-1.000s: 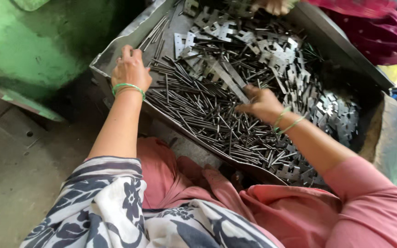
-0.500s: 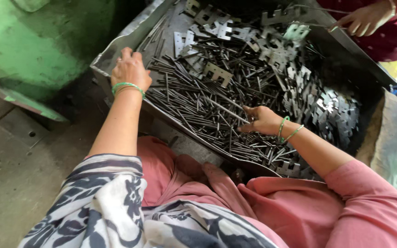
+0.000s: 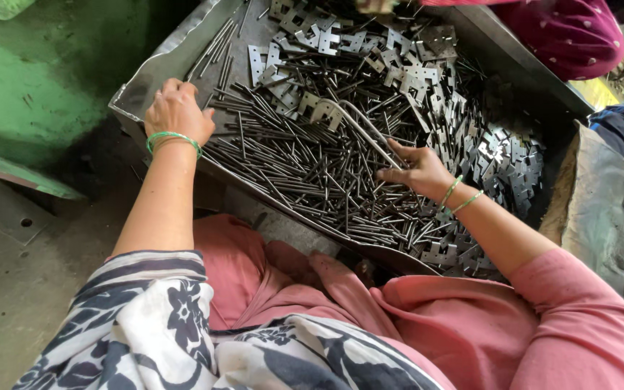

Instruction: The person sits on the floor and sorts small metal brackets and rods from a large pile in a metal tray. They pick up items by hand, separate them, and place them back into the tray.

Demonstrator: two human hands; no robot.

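Note:
A large metal tray holds a heap of thin dark metal rods and many flat stamped metal brackets. My left hand, with a green bangle on the wrist, rests on the tray's near left rim and grips it. My right hand, also wearing green bangles, lies on the rod heap near the middle with its fingers curled over several rods. Whether it has any pinched between the fingers is hard to tell.
A green machine body stands to the left of the tray. Another person in dark pink cloth works at the tray's far side. A grey sack sits at the right. My pink clothing and patterned scarf fill the foreground.
My right hand has slid down and toward the near middle of the rod heap. The other person's hand has left the tray's far edge. My left hand stays on the rim.

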